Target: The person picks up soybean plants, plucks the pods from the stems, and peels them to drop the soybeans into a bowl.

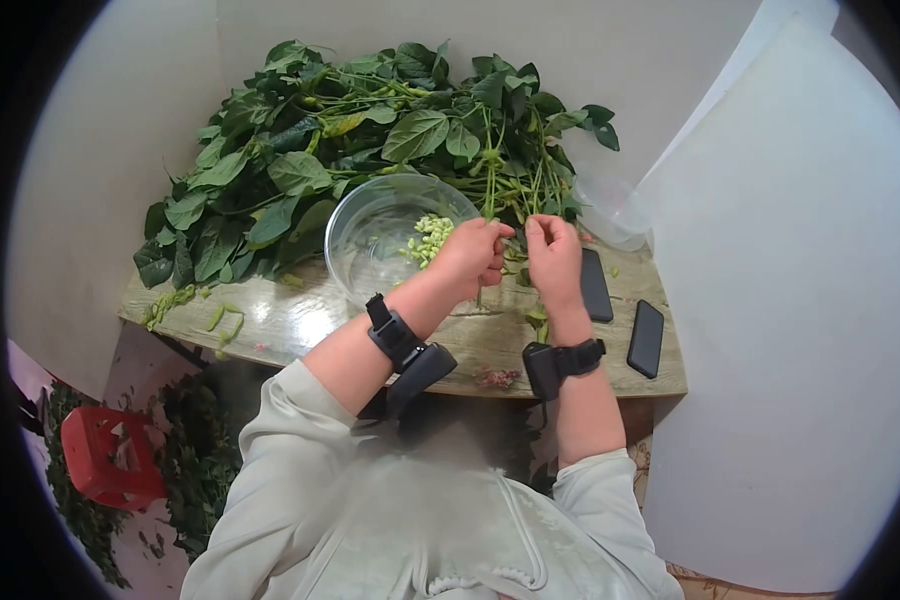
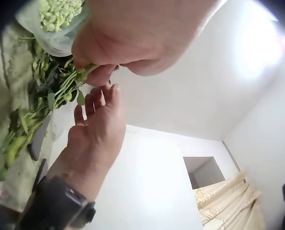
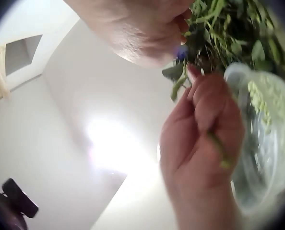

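Observation:
My left hand is curled into a fist round a green soybean stalk beside the rim of a glass bowl. The bowl holds pale shelled beans. My right hand is just to its right, fingers curled, pinching at the same stalk where pods and leaves hang. In the left wrist view my left hand is at the top and my right hand reaches up to it. In the right wrist view my right hand is above my left hand, next to the bowl.
A big heap of leafy soybean plants covers the back of the wooden table. Two dark phones lie at the right, a clear plastic container behind them. Loose pods lie at the left. A red stool stands on the floor.

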Demonstrator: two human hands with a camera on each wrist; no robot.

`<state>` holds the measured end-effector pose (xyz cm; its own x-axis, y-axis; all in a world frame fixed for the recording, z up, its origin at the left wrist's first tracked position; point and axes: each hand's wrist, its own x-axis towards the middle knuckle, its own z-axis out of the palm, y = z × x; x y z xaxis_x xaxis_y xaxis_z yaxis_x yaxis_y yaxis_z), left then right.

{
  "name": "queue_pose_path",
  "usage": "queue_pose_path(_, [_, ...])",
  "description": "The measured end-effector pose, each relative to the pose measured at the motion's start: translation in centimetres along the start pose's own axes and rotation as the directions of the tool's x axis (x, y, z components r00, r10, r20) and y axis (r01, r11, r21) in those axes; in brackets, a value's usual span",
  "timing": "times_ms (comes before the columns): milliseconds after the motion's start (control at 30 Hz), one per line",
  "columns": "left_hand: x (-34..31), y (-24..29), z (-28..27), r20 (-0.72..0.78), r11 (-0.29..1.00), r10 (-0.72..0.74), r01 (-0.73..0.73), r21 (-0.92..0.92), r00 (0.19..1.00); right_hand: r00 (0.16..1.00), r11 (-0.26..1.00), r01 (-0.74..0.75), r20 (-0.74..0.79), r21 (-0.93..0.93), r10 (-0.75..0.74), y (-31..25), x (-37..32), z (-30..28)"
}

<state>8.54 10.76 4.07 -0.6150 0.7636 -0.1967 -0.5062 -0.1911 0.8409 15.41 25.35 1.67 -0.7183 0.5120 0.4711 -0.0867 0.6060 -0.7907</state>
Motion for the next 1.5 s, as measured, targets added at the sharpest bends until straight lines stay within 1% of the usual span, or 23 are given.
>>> queue_pose_path(33, [-0.4,0.1,0.1,0.033,0.998,-0.005,0.007,-0.059,0.999,0.993,0.939,0.085,-0.053,-0.334,-0.109,0.1,0.1,-0.8])
queue_pose_path(67, [-0.9,0.2,0.2,0.068,0.993,-0.009,0.017,-0.116,0.998,0.972,0.763,0.134,-0.067,-0.633,-0.226,0.2,0.1,-1.4])
queue_pose_path(100, [-1.2,0.2,0.3,0.069,0.994,-0.012,0.020,-0.112,0.998,0.998,0.737,0.031,-0.017,-0.675,-0.058,0.0,0.0,-2.0])
queue_pose_path(133, [-1.5,0.1,0.4,0.132,0.989,-0.038,0.057,-0.138,0.991,0.998,0.737,0.028,-0.020,-0.675,-0.057,0.1,0.0,-2.2])
queue_pose_path(200, [-2.4,-0.1,0.7,0.196,0.983,-0.059,0.092,-0.162,0.979,0.973,0.657,-0.117,0.046,-0.745,0.226,0.8,-0.2,-2.2])
queue_pose_path(367, [-3.2,-0.8,1.4,0.218,0.962,-0.105,0.154,-0.224,0.970,0.967,0.638,-0.144,0.028,-0.757,0.252,2.9,-0.4,-1.2])
queue_pose_path(433, [-3.2,-1.5,1.9,0.203,0.958,-0.119,0.166,-0.233,0.972,0.990,0.743,-0.130,-0.043,-0.657,0.135,4.4,0.1,-0.8])
queue_pose_path(533, [-3.4,-2.6,2.5,0.189,0.951,-0.151,0.195,-0.240,0.970,0.988,0.831,-0.144,-0.123,-0.537,0.092,6.2,1.3,-0.4])
queue_pose_path(733, [-3.9,-4.6,2.4,0.233,0.937,-0.224,0.275,-0.216,0.946,0.978,0.881,-0.137,-0.205,-0.454,0.046,6.4,2.9,0.7])
queue_pose_path(833, [-5.2,-4.6,2.4,0.246,0.944,-0.228,0.275,-0.181,0.942,0.982,0.861,-0.084,-0.188,-0.502,-0.014,6.7,3.7,0.7])
queue_pose_path(900, [-6.0,-4.6,2.3,0.232,0.949,-0.230,0.271,-0.162,0.945,0.983,0.877,-0.148,-0.164,-0.457,0.080,6.8,3.9,0.5])
queue_pose_path(967, [-6.7,-4.6,1.9,0.232,0.976,-0.136,0.171,-0.137,0.963,0.977,0.887,-0.208,-0.131,-0.412,0.169,6.6,3.7,0.2])
queue_pose_path(1033, [-7.3,-5.0,1.6,0.256,0.985,-0.099,0.131,-0.109,0.962,0.996,0.768,-0.083,-0.041,-0.636,0.074,6.0,2.7,-0.6])
queue_pose_path(1100, [-7.5,-5.1,1.2,0.281,0.992,-0.068,0.095,-0.084,0.957,0.994,0.695,-0.044,0.037,-0.718,0.101,5.6,3.0,-1.8])
queue_pose_path(1133, [-7.5,-5.2,1.1,0.321,0.984,-0.129,0.160,-0.072,0.938,0.985,0.616,0.002,0.108,-0.788,0.135,4.4,3.0,-2.2])
queue_pose_path(1200, [-7.4,-5.5,1.2,0.364,0.972,-0.191,0.226,-0.057,0.912,0.983,0.616,0.052,0.148,-0.786,0.105,2.4,3.2,-3.1])
queue_pose_path(1267, [-7.2,-5.9,1.2,0.358,0.964,-0.221,0.258,-0.059,0.907,0.998,0.896,-0.027,0.036,-0.444,0.048,1.3,3.3,-3.2])
queue_pose_path(1300, [-7.1,-6.1,1.3,0.360,0.963,-0.225,0.262,-0.056,0.905,0.998,0.895,-0.032,0.032,-0.444,0.052,-0.5,2.9,-3.0])
queue_pose_path(1333, [-7.1,-6.2,1.3,0.387,0.957,-0.260,0.290,-0.021,0.884,0.938,0.942,-0.336,0.093,0.019,0.333,-3.0,2.4,-2.4])
queue_pose_path(1367, [-7.0,-6.4,1.3,0.413,0.949,-0.293,0.315,0.015,0.862,0.810,0.681,-0.586,0.274,0.440,0.519,-4.2,2.2,-2.1])
queue_pose_path(1400, [-6.8,-6.8,1.1,0.414,0.949,-0.294,0.316,0.016,0.862,0.810,0.681,-0.585,0.273,0.441,0.520,-3.3,2.6,-2.0])
queue_pose_path(1467, [-6.1,-7.8,0.3,0.398,0.948,-0.297,0.319,0.011,0.868,0.810,0.497,-0.585,0.440,0.641,0.387,-0.9,3.8,-1.2])
queue_pose_path(1500, [-5.7,-8.0,-0.2,0.394,0.949,-0.293,0.315,0.009,0.871,0.828,0.471,-0.558,0.418,0.684,0.374,-1.8,4.1,-1.1])
